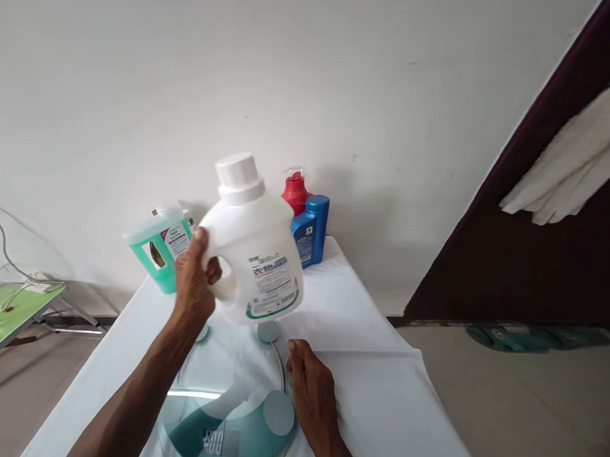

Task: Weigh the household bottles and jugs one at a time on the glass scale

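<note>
My left hand [196, 275] grips the handle of a white laundry detergent bottle [255, 233]. The bottle is raised above the table, slightly tilted, with its white cap on and its printed label facing me. Below it lies a round glass weighing scale [247, 443] with pale round pads and a lit display, its digits too blurred to read surely. Beside the scale's right edge, my right hand [312, 395] is closed with its fingers curled; I see nothing in it.
A white cloth covers the table [374, 384] against the wall. At its back stand a green liquid jug [159, 247], a blue bottle [315, 232] and a red container [295, 191]. A green folding table [12, 311] is at left; slippers [511, 339] lie on the floor at right.
</note>
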Demonstrator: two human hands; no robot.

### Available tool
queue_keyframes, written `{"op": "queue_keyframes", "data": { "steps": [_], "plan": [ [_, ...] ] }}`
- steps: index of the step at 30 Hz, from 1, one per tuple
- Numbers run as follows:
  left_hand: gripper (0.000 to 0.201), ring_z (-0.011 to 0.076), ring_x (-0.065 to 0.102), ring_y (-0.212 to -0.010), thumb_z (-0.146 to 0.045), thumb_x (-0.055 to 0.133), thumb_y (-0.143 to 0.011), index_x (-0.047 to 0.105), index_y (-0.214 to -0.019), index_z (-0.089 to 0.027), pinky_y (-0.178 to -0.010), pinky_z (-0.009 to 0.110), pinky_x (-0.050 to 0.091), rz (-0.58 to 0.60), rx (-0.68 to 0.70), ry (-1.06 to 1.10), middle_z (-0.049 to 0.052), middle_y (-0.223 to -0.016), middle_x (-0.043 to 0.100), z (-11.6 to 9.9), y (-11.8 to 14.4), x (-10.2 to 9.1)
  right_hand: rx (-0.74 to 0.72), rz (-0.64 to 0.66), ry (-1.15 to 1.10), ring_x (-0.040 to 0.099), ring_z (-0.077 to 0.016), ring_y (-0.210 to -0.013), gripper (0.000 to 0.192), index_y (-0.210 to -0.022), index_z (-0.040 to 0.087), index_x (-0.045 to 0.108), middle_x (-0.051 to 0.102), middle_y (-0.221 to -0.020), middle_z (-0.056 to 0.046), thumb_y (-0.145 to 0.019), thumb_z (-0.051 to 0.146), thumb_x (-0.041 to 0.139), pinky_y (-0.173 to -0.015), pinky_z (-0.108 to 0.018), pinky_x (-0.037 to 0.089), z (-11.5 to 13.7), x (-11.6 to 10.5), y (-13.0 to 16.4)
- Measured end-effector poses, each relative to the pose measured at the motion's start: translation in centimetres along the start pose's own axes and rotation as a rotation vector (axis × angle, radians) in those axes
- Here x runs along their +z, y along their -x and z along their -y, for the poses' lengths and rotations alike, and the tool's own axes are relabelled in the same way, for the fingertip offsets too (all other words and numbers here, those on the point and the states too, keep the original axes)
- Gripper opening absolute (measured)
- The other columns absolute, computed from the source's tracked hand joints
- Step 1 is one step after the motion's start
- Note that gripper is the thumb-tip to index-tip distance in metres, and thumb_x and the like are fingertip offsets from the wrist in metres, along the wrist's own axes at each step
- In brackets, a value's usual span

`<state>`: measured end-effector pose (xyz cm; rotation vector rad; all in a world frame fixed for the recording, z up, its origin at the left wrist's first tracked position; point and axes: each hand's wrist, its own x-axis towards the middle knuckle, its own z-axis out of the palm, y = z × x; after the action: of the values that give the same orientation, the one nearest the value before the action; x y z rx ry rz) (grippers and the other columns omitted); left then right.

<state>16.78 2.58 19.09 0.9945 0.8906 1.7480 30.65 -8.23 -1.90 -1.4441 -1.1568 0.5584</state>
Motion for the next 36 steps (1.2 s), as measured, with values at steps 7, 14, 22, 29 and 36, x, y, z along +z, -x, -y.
{"op": "queue_keyframes", "data": {
  "steps": [7, 14, 22, 29, 36],
  "plan": [
    [0.08, 0.0046, 0.023, -0.048, -0.075, 0.089, -0.066, 0.027, -0.06, -0.025, -0.043, 0.022, 0.018, 0.115, -0.206, 0.006, -0.008, -0.052, 0.024, 8.0, -2.2, 7.7, 0.021, -0.002, 0.014, 0.055, -0.0205, -0.056, 0.058, -0.075, 0.03, 0.049, 0.056, -0.063, 0.001, -0.109, 0.073, 0.032, -0.059, -0.031, 0.046, 0.4, -0.1, 0.1],
    [0.08, 0.007, 0.022, -0.052, -0.072, 0.083, -0.075, 0.02, -0.058, -0.026, -0.048, 0.026, 0.023, 0.152, -0.22, -0.077, -0.006, -0.056, 0.019, 12.4, -2.9, 10.5, 0.037, -0.027, 0.026, 0.056, -0.0205, -0.056, 0.059, -0.075, 0.03, 0.051, 0.058, -0.064, 0.0, -0.109, 0.073, 0.031, -0.06, -0.031, 0.047, 0.8, -0.2, 0.2],
    [0.077, 0.0092, 0.027, -0.055, -0.069, 0.08, -0.082, 0.022, -0.056, -0.026, -0.052, 0.027, 0.027, 0.106, -0.164, -0.115, -0.005, -0.057, 0.02, 14.4, -3.3, 9.2, 0.126, 0.053, 0.062, 0.062, -0.0227, -0.062, 0.06, -0.082, 0.028, 0.06, 0.065, -0.069, -0.002, -0.106, 0.075, 0.032, -0.064, -0.033, 0.048, 0.4, -0.7, 0.3],
    [0.072, 0.0089, 0.03, -0.057, -0.064, 0.082, -0.083, 0.031, -0.052, -0.024, -0.056, 0.028, 0.026, 0.143, -0.185, -0.133, -0.005, -0.056, 0.026, 14.1, -3.8, 8.2, 0.214, 0.123, 0.155, 0.062, -0.0223, -0.062, 0.056, -0.09, 0.027, 0.065, 0.071, -0.077, -0.003, -0.101, 0.073, 0.035, -0.065, -0.035, 0.047, 0.0, -1.2, 0.0],
    [0.055, 0.0176, 0.055, -0.076, -0.069, 0.075, -0.09, 0.058, -0.068, -0.021, -0.075, 0.033, 0.048, 0.294, -0.018, -0.335, 0.0, -0.071, 0.054, 13.3, -4.0, 4.8, 0.268, 0.149, 0.227, 0.064, -0.0228, -0.059, 0.051, -0.084, 0.028, 0.064, 0.071, -0.072, -0.003, -0.094, 0.071, 0.038, -0.064, -0.035, 0.049, 0.6, -1.6, -0.5]
  ]
}}
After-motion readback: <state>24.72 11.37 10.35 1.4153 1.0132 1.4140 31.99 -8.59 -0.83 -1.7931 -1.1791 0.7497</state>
